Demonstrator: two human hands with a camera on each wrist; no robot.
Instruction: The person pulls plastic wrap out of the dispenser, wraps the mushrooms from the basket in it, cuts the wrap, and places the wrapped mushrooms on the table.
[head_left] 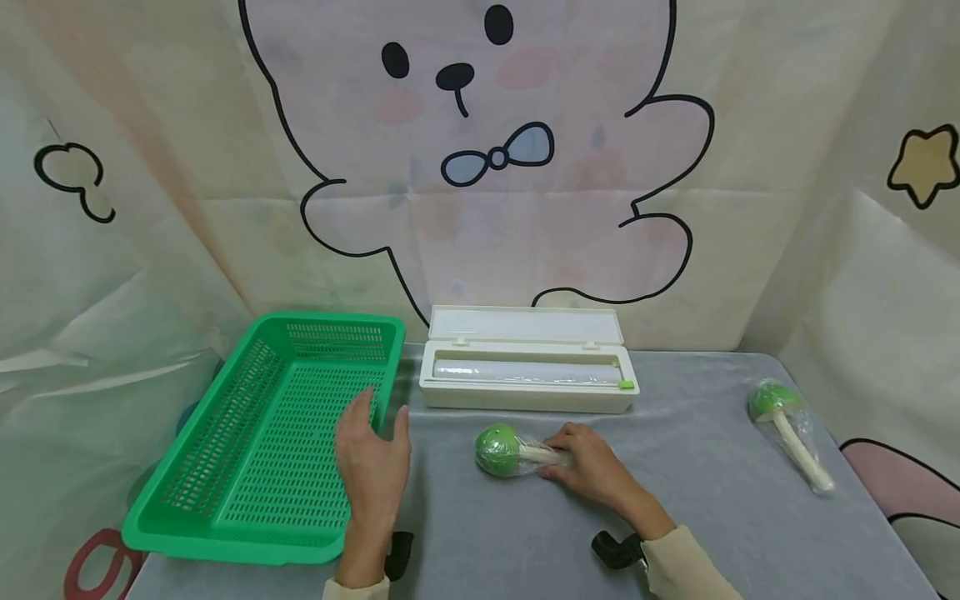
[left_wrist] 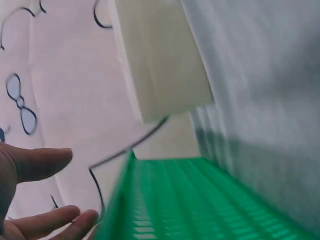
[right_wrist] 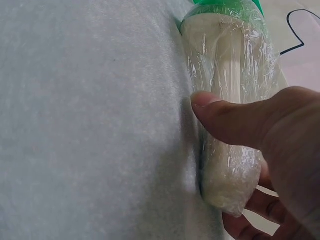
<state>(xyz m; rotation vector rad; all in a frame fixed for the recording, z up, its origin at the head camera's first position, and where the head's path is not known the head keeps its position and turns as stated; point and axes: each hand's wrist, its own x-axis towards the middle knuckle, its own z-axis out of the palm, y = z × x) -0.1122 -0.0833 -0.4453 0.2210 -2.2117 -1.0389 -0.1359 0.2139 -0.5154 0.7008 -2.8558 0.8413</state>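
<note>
A green-capped, white-stemmed mushroom-like piece [head_left: 498, 450] in clear film lies on the grey cloth, cap to the left. My right hand [head_left: 592, 468] grips its stem end; the right wrist view shows the thumb across the wrapped stem [right_wrist: 230, 65] and fingers on the far side. My left hand [head_left: 372, 467] hovers by the right rim of the green basket [head_left: 262, 467], fingers apart, with nothing in it. Behind the hands stands a white cling film dispenser [head_left: 525, 400], lid up, a film roll [head_left: 525, 372] inside.
A second film-wrapped, green-capped piece [head_left: 798, 442] lies near the right edge of the grey table [head_left: 720, 517]. A printed cloth backdrop [head_left: 570, 225] rises behind the table, and sheets hang at both sides.
</note>
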